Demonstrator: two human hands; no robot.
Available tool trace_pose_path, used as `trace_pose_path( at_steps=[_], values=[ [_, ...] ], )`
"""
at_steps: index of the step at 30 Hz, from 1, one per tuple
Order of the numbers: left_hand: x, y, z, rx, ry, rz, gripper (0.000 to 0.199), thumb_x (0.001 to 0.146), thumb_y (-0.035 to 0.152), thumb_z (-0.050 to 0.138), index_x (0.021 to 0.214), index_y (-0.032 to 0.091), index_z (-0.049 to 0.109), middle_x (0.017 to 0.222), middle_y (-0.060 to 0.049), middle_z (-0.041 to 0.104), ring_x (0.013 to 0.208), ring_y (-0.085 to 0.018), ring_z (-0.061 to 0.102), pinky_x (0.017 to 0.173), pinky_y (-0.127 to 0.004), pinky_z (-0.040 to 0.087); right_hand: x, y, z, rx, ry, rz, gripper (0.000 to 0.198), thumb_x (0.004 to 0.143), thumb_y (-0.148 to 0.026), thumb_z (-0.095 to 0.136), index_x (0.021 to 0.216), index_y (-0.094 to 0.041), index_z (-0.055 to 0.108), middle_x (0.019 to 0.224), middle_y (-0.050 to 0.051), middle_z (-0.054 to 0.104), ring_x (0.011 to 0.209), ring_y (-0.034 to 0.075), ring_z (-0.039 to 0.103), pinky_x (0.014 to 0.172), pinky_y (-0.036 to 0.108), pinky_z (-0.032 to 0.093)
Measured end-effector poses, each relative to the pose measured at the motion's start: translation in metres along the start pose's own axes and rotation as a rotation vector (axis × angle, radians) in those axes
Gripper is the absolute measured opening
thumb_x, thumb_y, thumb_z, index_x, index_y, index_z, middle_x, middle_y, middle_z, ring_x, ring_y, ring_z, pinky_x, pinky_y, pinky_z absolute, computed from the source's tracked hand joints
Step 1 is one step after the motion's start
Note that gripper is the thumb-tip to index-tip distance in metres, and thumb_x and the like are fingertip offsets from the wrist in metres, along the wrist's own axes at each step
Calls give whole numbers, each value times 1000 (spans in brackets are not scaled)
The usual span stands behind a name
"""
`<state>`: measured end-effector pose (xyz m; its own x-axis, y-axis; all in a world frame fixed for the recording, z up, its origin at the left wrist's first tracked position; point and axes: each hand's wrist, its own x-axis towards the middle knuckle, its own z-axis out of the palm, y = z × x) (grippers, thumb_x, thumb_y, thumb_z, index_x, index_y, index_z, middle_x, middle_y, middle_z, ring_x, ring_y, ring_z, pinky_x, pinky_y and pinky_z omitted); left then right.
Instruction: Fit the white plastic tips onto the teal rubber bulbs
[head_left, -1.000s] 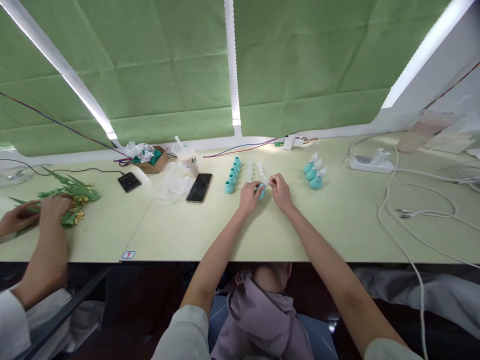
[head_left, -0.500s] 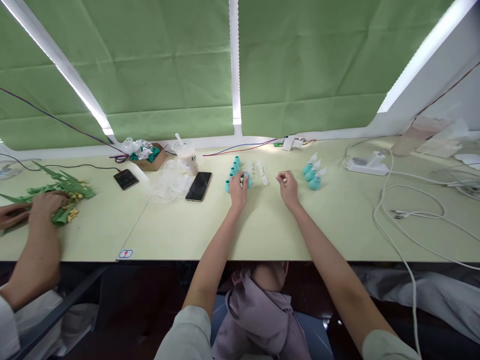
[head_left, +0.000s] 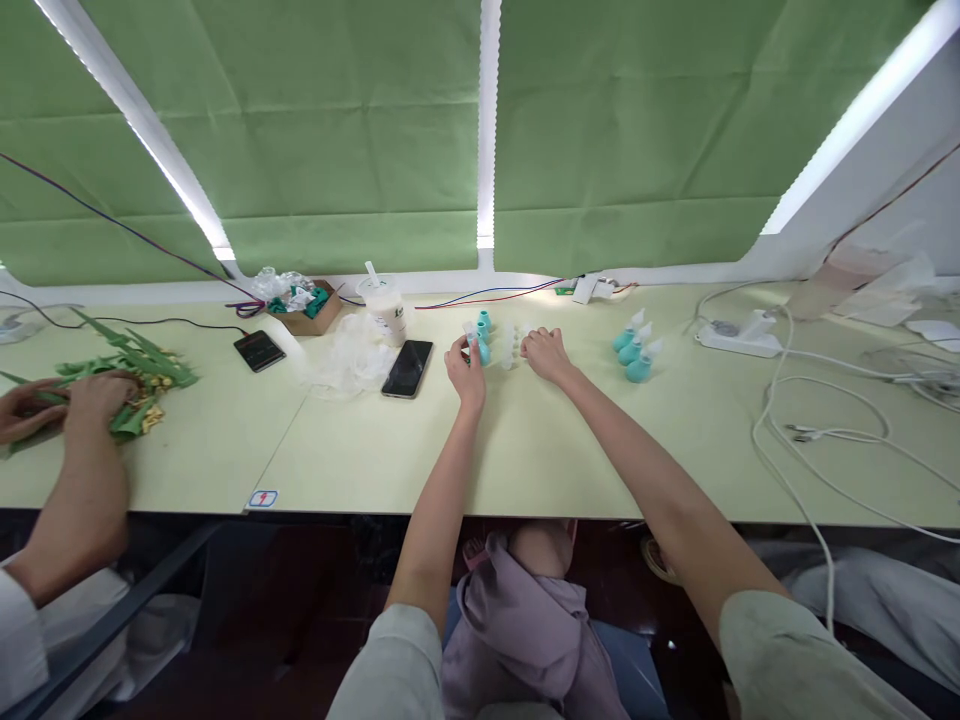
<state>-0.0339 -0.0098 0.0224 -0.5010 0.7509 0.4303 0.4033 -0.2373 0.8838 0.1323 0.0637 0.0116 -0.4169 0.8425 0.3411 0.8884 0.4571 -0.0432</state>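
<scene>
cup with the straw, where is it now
In the head view, the cup stands left of centre, just right of the cardboard box and beside the crumpled translucent plastic.

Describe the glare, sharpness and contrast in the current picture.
Head view: bright strips glare beside the green blinds; head view: clear plastic near the right edge looks soft; head view: small white pieces by the right hand wash out against the pale table.

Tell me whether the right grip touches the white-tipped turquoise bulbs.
Apart: the head view shows tabletop between the right grip and those turquoise bulbs.
</scene>
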Motion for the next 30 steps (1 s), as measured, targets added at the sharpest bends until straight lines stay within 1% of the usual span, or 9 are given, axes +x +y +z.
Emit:
trace_pose_path(
  at_steps=[5,8,11,14,17,20,23,26,30],
  values=[
    [1,-2,0,-23,10,-8,35,89,44,42,105,19,60,94,-5,63,79,-16,48,74,-28,36,-2,3,9,-32,13,-21,20,82,-14,49,69,-17,64,89,13,60,89,25,43,75,40,22],
    [1,-1,0,-22,-6,-25,34,89,43,42,106,20,59,95,-6,63,80,-16,49,75,-28,36,-2,8,9,-11,27,-20,22,83,-17,50,68,-18,66,90,11,61,88,24,42,75,40,22],
    [0,0,0,-18,-36,-20,33,89,42,42,106,20,59,95,-6,63,81,-17,48,76,-29,37,0,12,-3,-1,63,-21,23,84,-19,49,70,-18,67,91,12,62,89,24,42,76,41,22],
    [-1,2,1,-4,-82,11,33,89,42,43,107,20,59,96,-7,62,83,-18,48,77,-29,38,-1,8,-25,60,123,3,28,88,-21,44,74,-18,68,92,13,62,91,25,44,78,42,23],
    [-4,4,2,51,-158,95,33,88,42,46,107,21,60,95,-8,62,87,-20,47,80,-31,38,-6,-5,-48,334,170,61,25,90,-31,45,94,-20,68,97,10,64,91,24,49,80,40,29],
    [-9,6,5,133,-263,270,31,86,42,49,106,22,62,94,-8,61,93,-22,48,87,-33,36,-16,-19,-58,805,93,48,33,85,-42,52,111,-26,63,101,4,66,84,19,56,74,34,40],
    [-17,6,9,195,-350,395,32,85,41,51,106,21,63,93,-10,61,96,-23,49,90,-36,35,-29,-27,-52,1041,163,130,32,75,-43,63,101,-25,68,98,3,69,80,18,60,71,32,46],
    [-22,4,12,243,-394,431,30,85,41,52,103,21,65,96,-11,60,99,-25,49,90,-37,37,-42,-29,-38,1197,274,264,30,65,-40,72,88,-22,70,91,4,71,78,19,62,73,34,50],
    [-23,1,14,185,-473,464,28,86,37,51,106,20,62,110,-9,59,107,-22,51,93,-34,40,-55,-32,-28,1372,424,371,31,62,-39,74,87,-19,69,93,5,71,85,20,65,82,36,52]
  ],
)
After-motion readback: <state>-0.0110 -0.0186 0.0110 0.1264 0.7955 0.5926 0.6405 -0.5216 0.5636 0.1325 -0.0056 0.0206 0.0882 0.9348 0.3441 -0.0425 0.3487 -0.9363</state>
